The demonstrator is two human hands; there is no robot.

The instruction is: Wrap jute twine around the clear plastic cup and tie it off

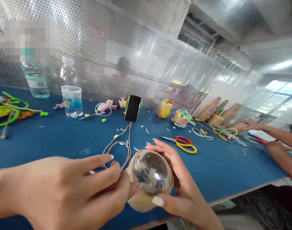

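The clear plastic dome (152, 172) on a round tan shell (138, 204) is held in both hands over the blue table (52, 143), near its front edge (244, 193). The right hand (181, 179) cups its side with bent, spread fingers, and the left hand (64, 188) grips the left side with curled fingers (105, 163), just beside the jute twine (122, 143). Open blue tabletop lies beyond, until the red-and-yellow scissors (181, 144).

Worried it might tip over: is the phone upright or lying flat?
Upright, leaning slightly: the phone stands on its short end on the blue table, with its dark screen facing the viewer.
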